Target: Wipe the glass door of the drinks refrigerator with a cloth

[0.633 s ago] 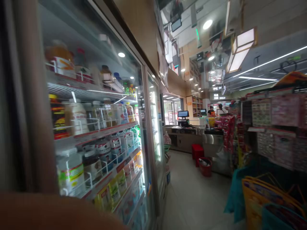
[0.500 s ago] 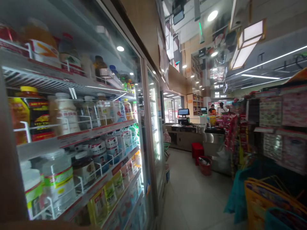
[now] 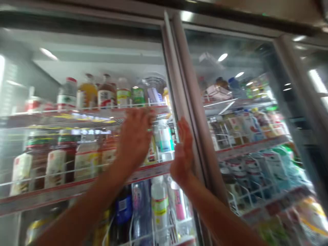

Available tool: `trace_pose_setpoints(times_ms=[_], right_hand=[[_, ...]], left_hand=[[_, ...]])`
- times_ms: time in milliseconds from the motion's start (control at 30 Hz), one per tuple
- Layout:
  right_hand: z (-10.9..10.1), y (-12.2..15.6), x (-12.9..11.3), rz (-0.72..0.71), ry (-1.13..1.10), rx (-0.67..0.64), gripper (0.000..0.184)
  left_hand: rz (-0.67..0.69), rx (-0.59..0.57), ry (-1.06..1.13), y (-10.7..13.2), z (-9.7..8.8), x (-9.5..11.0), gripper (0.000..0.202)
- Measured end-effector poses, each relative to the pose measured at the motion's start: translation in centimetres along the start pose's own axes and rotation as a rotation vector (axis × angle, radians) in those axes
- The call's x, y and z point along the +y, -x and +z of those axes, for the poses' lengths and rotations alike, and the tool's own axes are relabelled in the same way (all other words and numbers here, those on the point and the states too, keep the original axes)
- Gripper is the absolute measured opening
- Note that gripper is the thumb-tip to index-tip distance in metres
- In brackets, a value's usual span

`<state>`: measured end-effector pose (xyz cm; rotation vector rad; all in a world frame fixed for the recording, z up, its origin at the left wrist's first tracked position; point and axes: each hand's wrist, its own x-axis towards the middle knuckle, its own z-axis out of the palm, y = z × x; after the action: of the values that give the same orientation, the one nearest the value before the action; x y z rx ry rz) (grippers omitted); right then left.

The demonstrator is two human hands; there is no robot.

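1. Our left hand (image 3: 134,138) and right hand (image 3: 181,159) have entered mid-frame.
2. Left: grip too blurred to tell; right: grip apart, beside the upper-centre door post (image 3: 188,78).
3. We seem mid-reach; next calls for steady contact.

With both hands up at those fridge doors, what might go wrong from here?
Pinching: the right hand appears close beside the upright metal door frame, so it might get caught if a door moves. Knocking: the left hand shows in front of the shelved bottles; if no glass lies between, which I can't tell, a bump could tip one.
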<state>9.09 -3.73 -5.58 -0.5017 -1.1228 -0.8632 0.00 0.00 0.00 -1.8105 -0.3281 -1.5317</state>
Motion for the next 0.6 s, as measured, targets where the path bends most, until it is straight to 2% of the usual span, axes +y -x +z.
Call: trace_pose_setpoints(times_ms=[33,100,167,200,267,333,367,400,433,467,500,600], right_hand=[[0.1,0.0,0.4,0.009,-0.111,0.031,0.055],[-0.2,-0.1,0.8,0.004,-0.268,0.049,0.052],[-0.7,-0.2,0.8,0.020,-0.366,0.070,0.049],[-0.9,-0.2,0.7,0.033,-0.390,0.072,0.048],[-1.1,0.2,0.4,0.041,-0.381,0.075,0.049],[-0.9,0.8,0.2,0.045,-0.337,0.071,0.049],[-0.7,1.2,0.0,0.042,-0.321,0.066,0.049],[-0.5,1.5,-0.1,0.036,-0.314,0.056,0.049],[-0.3,1.8,-0.1,0.027,-0.315,0.038,0.050],[-0.2,2.1,-0.2,0.013,-0.319,0.021,0.050],[-0.1,2.3,-0.2,-0.006,-0.322,0.013,0.050],[0.0,2.5,0.0,-0.040,-0.325,0.030,0.051]], left_hand=[[0.067,-0.037,-0.031,0.0,-0.3,0.9,0.039],[0.207,-0.106,-0.058,-0.2,0.4,3.0,0.042],[0.275,-0.136,-0.096,-0.5,1.0,3.1,0.043],[0.262,-0.131,-0.134,-0.5,0.6,1.8,0.042],[0.117,-0.099,-0.238,0.0,-2.3,-3.3,0.041],[-0.175,-0.021,-0.352,1.2,-6.5,-9.4,0.043],[-0.332,0.048,-0.396,1.9,-8.4,-11.9,0.045],[-0.460,0.118,-0.433,2.6,-9.6,-13.4,0.047],[-0.518,0.143,-0.456,3.4,-10.1,-13.8,0.049],[-0.511,0.136,-0.459,4.0,-9.7,-12.9,0.050],[-0.445,0.099,-0.443,4.4,-8.6,-11.0,0.050],[0.000,-0.047,-0.322,4.4,-3.6,-2.9,0.046]])
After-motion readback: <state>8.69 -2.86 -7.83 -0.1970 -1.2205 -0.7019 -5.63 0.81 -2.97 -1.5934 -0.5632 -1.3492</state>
